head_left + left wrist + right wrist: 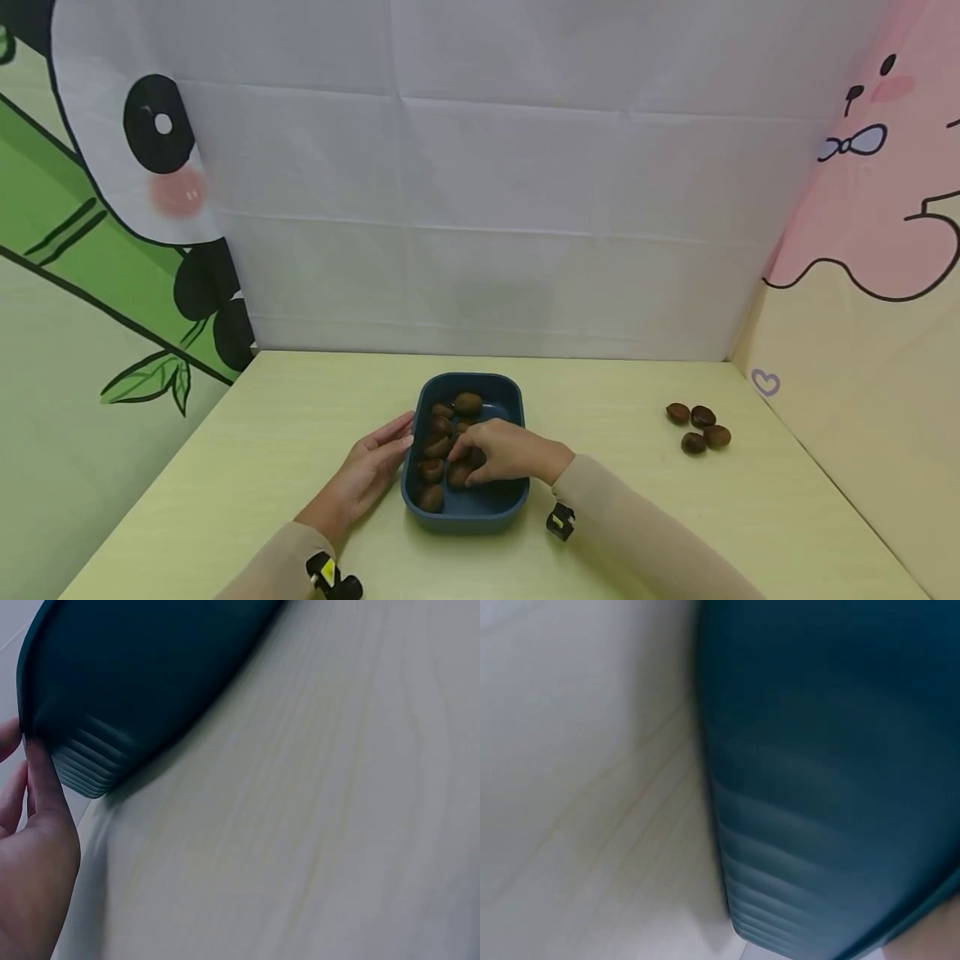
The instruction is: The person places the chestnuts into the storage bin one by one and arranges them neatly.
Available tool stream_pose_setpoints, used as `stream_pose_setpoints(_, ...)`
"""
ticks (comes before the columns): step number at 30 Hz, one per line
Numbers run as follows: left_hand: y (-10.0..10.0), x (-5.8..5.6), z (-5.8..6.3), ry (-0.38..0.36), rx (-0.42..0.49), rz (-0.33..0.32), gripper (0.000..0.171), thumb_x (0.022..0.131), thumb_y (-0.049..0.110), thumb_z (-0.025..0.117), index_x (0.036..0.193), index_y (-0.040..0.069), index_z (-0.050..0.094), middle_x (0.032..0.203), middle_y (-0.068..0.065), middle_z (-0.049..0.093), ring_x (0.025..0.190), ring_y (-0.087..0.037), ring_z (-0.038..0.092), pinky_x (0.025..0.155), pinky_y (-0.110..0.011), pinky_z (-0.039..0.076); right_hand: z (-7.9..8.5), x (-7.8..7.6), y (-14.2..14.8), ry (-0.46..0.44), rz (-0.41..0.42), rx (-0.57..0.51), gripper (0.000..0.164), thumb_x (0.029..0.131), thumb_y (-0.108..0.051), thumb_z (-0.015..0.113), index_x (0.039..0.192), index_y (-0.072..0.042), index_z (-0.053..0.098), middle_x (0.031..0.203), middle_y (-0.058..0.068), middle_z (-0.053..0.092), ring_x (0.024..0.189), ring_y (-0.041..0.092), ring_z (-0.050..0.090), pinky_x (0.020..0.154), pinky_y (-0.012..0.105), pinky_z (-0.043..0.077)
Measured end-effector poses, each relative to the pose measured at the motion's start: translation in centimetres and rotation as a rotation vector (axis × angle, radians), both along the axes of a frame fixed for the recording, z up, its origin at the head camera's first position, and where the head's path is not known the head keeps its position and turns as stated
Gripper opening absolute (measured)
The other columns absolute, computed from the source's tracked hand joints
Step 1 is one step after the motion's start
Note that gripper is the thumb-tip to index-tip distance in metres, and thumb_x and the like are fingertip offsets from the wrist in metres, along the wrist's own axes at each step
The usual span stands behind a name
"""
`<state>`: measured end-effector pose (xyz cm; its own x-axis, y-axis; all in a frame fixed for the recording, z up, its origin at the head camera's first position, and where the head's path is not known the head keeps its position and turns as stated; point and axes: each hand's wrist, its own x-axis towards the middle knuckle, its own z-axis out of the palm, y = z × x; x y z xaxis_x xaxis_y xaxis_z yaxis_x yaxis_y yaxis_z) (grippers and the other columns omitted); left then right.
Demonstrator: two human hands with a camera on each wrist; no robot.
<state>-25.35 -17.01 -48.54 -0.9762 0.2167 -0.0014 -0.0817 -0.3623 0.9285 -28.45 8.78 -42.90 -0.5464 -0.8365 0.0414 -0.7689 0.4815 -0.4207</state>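
A dark blue rectangular bin (482, 523) sits on the table, with several brown chestnuts (431, 471) lined up mostly along its left side. Reaching over the bin's right wall, my right hand (498, 450) pinches a chestnut (459, 475) between thumb and fingers, low inside the bin. Against the outer left wall rests my left hand (371, 471), its fingers fairly straight and the thumb near the rim. The left wrist view shows the left fingers (46, 780) touching the bin's ribbed corner. In the right wrist view the bin's outer wall (817, 787) hides most of the right hand.
Several more chestnuts (703, 417) lie grouped on the right side of the pale wooden table (600, 400). A white cloth backdrop (487, 208) stands at the table's far edge, with cartoon-printed panels on the left and right.
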Motion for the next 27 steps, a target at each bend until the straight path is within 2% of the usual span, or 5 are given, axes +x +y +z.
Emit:
stream_pose_setpoints(6, 0.0, 0.06, 0.08, -0.011, 0.004, -0.008, 0.061, 0.1, -0.001, 0.057, 0.155, -0.004, 0.029, 0.158, -0.02, 0.032, 0.13, -0.008, 0.051, 0.108, -0.024, 0.041, -0.11, 0.02, -0.08, 0.018, -0.018, 0.01, 0.033, 0.085, -0.02, 0.083, 0.116, -0.015, 0.073, 0.11, -0.008, 0.068, 0.099, 0.0, 0.06, 0.085, 0.013, 0.048)
stream_pose_setpoints(12, 0.0, 0.02, -0.02, -0.019, 0.014, 0.014, 0.06, 0.099, -0.002, 0.058, 0.154, -0.004, 0.033, 0.156, -0.019, 0.036, 0.13, -0.01, 0.052, 0.107, -0.024, 0.042, -0.12, 0.07, -0.16, 0.036, -0.036, 0.016, 0.032, 0.085, -0.022, 0.083, 0.116, -0.016, 0.073, 0.11, -0.009, 0.068, 0.098, 0.0, 0.061, 0.085, 0.014, 0.048)
stream_pose_setpoints(22, 0.01, -0.05, -0.23, -0.033, 0.028, 0.028, 0.058, 0.099, -0.003, 0.057, 0.153, -0.003, 0.035, 0.155, -0.017, 0.04, 0.128, -0.01, 0.053, 0.107, -0.025, 0.042, -0.09, 0.15, -0.08, 0.014, -0.031, -0.003, 0.033, 0.086, -0.023, 0.082, 0.117, -0.015, 0.072, 0.112, -0.007, 0.067, 0.099, 0.002, 0.061, 0.086, 0.014, 0.049)
stream_pose_setpoints(27, -0.03, -0.1, -0.24, -0.023, 0.019, 0.012, 0.059, 0.1, -0.002, 0.056, 0.154, -0.003, 0.033, 0.156, -0.017, 0.038, 0.13, -0.01, 0.052, 0.108, -0.025, 0.041, 0.2, 0.1, 0.04, 0.005, -0.021, -0.032, 0.034, 0.087, -0.022, 0.081, 0.118, -0.013, 0.072, 0.114, -0.005, 0.068, 0.102, 0.004, 0.062, 0.086, 0.015, 0.049)
